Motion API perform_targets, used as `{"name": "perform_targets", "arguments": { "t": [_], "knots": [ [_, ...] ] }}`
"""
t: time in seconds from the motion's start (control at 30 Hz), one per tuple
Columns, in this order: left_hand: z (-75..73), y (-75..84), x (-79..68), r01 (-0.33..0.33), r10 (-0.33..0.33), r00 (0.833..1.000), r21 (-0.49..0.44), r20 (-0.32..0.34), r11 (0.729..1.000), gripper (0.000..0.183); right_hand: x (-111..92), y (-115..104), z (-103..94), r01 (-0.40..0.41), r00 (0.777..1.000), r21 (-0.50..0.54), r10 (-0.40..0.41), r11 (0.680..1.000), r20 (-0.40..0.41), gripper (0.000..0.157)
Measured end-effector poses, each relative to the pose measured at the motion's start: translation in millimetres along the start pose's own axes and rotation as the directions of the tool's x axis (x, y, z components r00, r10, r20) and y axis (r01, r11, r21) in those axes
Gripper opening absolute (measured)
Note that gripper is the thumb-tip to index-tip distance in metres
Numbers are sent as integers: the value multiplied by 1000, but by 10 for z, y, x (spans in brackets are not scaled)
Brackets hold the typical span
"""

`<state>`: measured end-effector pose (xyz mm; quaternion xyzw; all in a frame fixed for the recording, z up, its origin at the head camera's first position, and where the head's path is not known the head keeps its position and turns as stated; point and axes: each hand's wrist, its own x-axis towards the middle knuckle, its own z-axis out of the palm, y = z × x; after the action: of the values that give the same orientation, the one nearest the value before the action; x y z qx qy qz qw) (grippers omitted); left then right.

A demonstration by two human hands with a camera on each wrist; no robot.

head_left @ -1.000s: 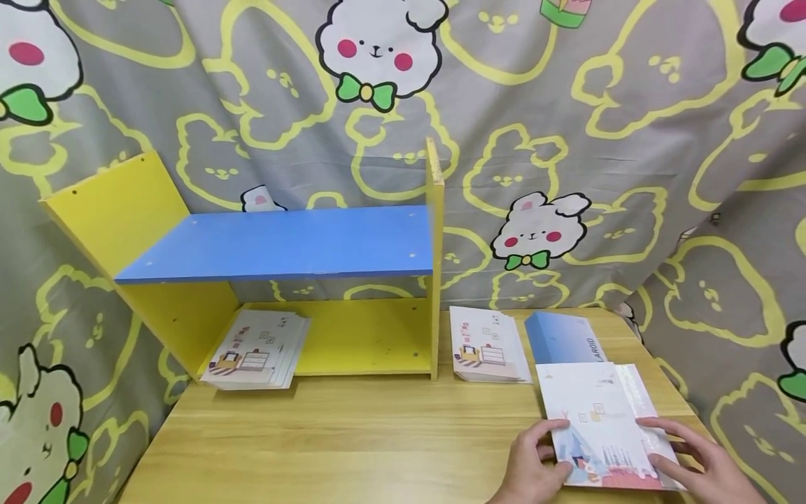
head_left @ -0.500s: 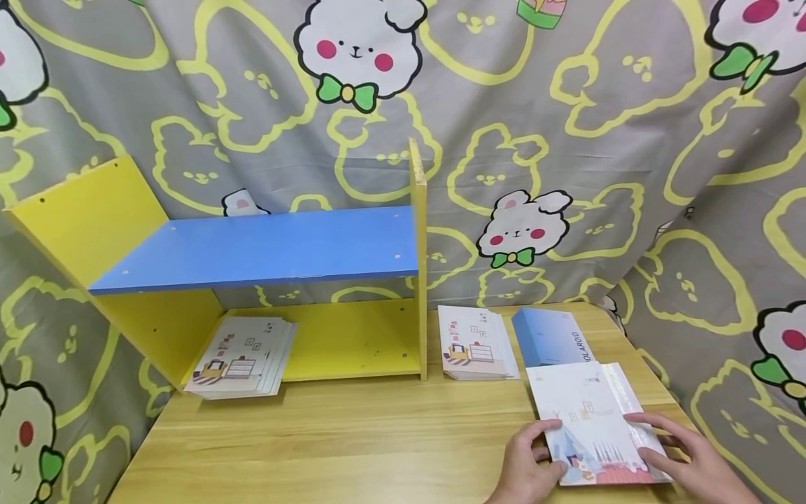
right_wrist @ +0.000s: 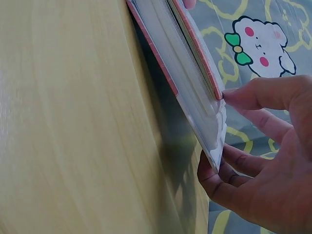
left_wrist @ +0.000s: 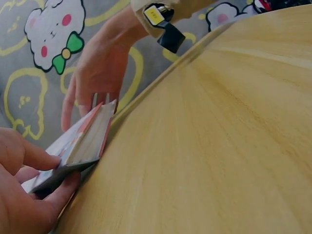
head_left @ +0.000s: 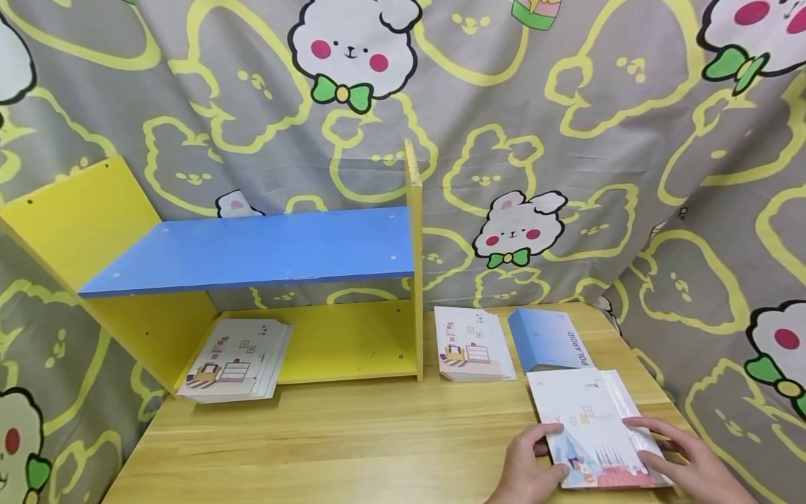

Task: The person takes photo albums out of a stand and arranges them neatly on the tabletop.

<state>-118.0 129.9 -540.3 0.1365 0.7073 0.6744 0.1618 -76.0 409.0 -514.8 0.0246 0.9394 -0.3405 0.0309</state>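
A stack of white printed booklets (head_left: 595, 434), with a blue and pink drawing along its near end, is held at the right front of the table. My left hand (head_left: 532, 462) grips its left edge, thumb and fingers on opposite faces in the left wrist view. At the opposite edge my right hand (head_left: 693, 458) holds on too; the right wrist view shows its fingers (right_wrist: 214, 183) curled under the lower corner and a digit against the upper layer. That view also shows layered pages between red-edged covers. The stack's near end stands close over the wooden table (head_left: 352, 448).
A blue box marked POLAROID (head_left: 548, 339) lies just behind the stack. Left of it is a pile of white printed booklets (head_left: 469, 343). A yellow shelf unit (head_left: 352, 339) with a blue board (head_left: 264, 248) holds another pile (head_left: 236, 360) at its lower left. A patterned curtain (head_left: 378, 161) hangs behind.
The head view has turned a little to the right, so the scene sits further left. The held stack has come slightly nearer, uncovering more of the blue box. Both hands keep their grip.
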Motion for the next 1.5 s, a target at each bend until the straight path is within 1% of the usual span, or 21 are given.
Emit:
{"name": "perform_targets", "arguments": {
  "t": [0.13,0.33,0.4,0.47,0.57,0.67,0.73,0.77,0.8,0.83,0.97,1.1,1.2,1.27,1.33,1.43,1.5],
  "knots": [
    [6,5,16,10,-11,1000,31,9,999,51,1,10,-12,-17,1000,1,17,1000,16,47],
    [12,-3,34,-27,26,1000,82,13,996,50,18,3,-12,-52,998,18,51,998,46,48],
    [17,-3,33,-33,32,999,96,9,995,50,24,-1,-10,-73,996,14,72,997,55,49],
    [20,-1,30,-42,42,999,106,2,993,50,33,-4,-11,-93,994,30,91,995,61,50],
    [22,5,24,-40,41,999,102,-6,994,50,43,-4,-7,-89,995,33,88,995,49,50],
    [10,8,21,-54,55,998,108,-12,993,49,50,8,-1,-71,997,8,71,997,25,47],
    [-1,6,21,-71,73,997,118,-8,991,48,48,19,2,-63,998,-12,63,998,17,45],
    [-4,4,21,-79,81,997,120,-5,990,48,47,26,-2,-50,998,-2,50,999,23,45],
    [-8,0,24,-91,92,996,126,-2,988,48,43,26,-4,-63,998,-9,63,998,25,45],
    [-8,-5,27,-102,102,995,131,2,986,48,41,30,-8,-58,998,-6,58,998,29,45],
    [10,-21,32,-137,137,991,142,12,980,48,25,28,-30,-81,995,18,80,997,52,47],
    [20,-36,34,-179,181,984,144,2,973,47,36,9,-39,-120,989,18,118,993,86,50],
    [27,-48,31,-175,177,984,117,-2,978,47,56,5,-23,-152,983,19,149,988,112,52],
    [25,-53,36,-150,150,989,88,6,985,47,67,2,-8,-183,976,24,179,983,125,54],
    [22,-55,39,-126,125,992,68,14,990,47,70,6,9,-198,973,31,193,980,125,55],
    [15,-58,43,-113,112,993,60,25,992,47,70,8,22,-201,973,32,196,979,117,54],
    [15,-60,45,-123,121,992,63,27,990,47,73,9,25,-199,975,27,195,980,110,52]
  ]
}}
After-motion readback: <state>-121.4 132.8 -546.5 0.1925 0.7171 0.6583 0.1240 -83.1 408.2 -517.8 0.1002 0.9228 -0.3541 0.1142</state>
